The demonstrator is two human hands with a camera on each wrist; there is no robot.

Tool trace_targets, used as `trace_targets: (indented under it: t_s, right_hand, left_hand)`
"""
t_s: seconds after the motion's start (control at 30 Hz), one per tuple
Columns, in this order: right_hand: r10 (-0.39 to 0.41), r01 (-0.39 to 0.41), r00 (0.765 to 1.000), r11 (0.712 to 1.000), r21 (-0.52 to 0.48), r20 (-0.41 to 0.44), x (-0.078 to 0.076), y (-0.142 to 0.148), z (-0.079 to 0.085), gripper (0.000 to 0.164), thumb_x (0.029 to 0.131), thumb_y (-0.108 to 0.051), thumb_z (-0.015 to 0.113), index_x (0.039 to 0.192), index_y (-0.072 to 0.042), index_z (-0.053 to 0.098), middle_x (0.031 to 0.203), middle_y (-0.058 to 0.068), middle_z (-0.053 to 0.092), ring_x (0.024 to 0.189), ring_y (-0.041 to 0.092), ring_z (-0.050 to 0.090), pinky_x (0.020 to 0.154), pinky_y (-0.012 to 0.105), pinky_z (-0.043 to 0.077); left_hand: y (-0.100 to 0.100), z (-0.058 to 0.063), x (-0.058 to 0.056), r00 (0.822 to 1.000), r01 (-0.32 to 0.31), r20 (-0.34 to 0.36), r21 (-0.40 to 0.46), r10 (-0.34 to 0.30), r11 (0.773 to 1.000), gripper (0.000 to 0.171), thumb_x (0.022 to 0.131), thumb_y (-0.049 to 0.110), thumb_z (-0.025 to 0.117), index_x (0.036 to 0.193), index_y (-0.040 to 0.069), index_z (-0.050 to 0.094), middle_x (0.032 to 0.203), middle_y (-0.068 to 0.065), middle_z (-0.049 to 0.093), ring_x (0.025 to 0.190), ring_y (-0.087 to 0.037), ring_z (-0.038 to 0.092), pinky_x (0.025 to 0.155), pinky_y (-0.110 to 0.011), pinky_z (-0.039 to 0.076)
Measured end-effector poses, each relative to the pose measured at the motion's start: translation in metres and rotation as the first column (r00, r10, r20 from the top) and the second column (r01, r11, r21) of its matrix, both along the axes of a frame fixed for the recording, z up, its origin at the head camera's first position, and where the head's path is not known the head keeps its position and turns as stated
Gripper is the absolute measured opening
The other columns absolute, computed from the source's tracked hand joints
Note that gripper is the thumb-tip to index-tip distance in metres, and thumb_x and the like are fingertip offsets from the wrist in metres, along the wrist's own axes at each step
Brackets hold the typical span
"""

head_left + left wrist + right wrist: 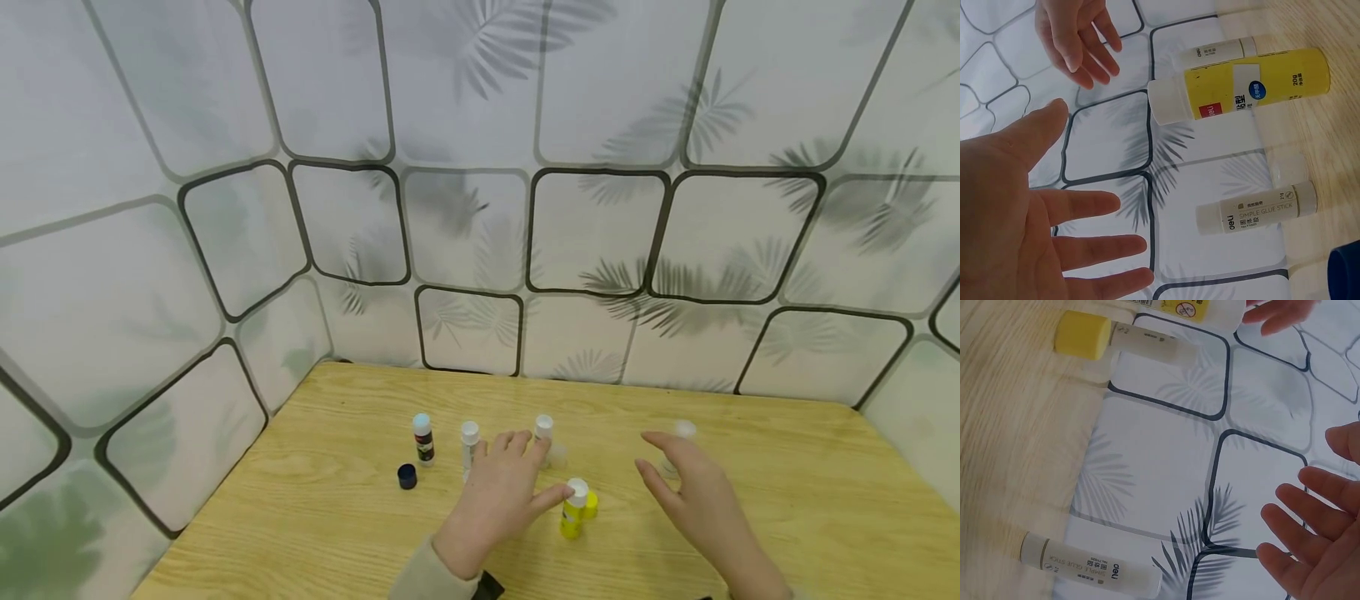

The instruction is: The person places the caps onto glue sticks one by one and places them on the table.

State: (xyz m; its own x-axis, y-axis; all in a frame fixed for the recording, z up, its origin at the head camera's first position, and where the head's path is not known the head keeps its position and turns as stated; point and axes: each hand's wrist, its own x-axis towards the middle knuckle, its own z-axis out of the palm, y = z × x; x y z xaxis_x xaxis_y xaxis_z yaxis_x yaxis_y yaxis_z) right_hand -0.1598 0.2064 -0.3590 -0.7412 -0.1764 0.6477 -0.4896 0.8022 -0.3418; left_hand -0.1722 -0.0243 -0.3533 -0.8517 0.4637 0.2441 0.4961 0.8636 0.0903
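Observation:
My left hand (pixel 501 492) hovers over the table with its fingers extended and the thumb out, holding nothing. Its thumb tip overlaps the white top of a yellow glue stick (pixel 572 523) in the head view. Behind its fingers stand two white glue sticks (pixel 470 435) (pixel 543 427), partly hidden. To the right, my right hand (pixel 697 500) is raised with its fingers loosely extended and nothing in them. Beyond it stands another white glue stick (pixel 685 429), mostly hidden in the head view; the right wrist view shows this glue stick (pixel 1088 567) upright with its label.
Left of the left hand stands a dark-labelled glue stick (pixel 424 446) with a pale top. A dark blue cap (pixel 407 477) lies in front of it. Beside the yellow glue stick sits a yellow cap (pixel 592 505). Patterned cloth walls (pixel 472 325) border the wooden table (pixel 315 533).

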Motion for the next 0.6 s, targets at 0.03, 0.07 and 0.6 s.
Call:
trace_targets:
  t_s: [0.03,0.07,0.6]
  right_hand:
    - [-0.001,0.001,1.0,1.0,0.006,0.002,0.0005,-0.0006,-0.0009,0.032,0.075,-0.005,0.068,0.105,0.003,0.059,0.101,0.016,0.059,0.091,0.034,0.056,0.072,0.048,0.045]
    - [-0.001,0.001,1.0,1.0,0.011,0.008,0.0009,-0.0012,-0.0014,0.032,0.075,-0.005,0.068,0.105,0.003,0.059,0.101,0.016,0.059,0.092,0.034,0.056,0.072,0.048,0.045]
    - [-0.052,0.036,0.992,0.989,0.142,0.113,-0.0019,-0.0013,-0.0057,0.045,0.076,-0.028,0.069,0.109,0.001,0.059,0.109,0.02,0.056,0.099,0.038,0.05,0.078,0.058,0.036]
  left_hand:
    - [0.0001,-0.0002,0.0002,1.0,0.001,0.0,0.0,-0.001,1.0,0.065,0.083,0.063,0.034,0.129,0.018,0.046,0.124,-0.007,0.047,0.112,-0.027,0.042,0.085,-0.052,0.036]
    - [0.0002,-0.0004,0.0002,1.0,0.002,-0.001,0.0,-0.002,1.0,0.065,0.083,0.063,0.035,0.129,0.018,0.046,0.124,-0.007,0.047,0.112,-0.027,0.043,0.085,-0.052,0.036]
    - [-0.0008,-0.0011,-0.0009,1.0,0.021,-0.002,0.02,-0.021,1.0,0.061,0.084,0.059,0.04,0.128,0.017,0.047,0.123,-0.007,0.048,0.112,-0.027,0.043,0.086,-0.052,0.036]
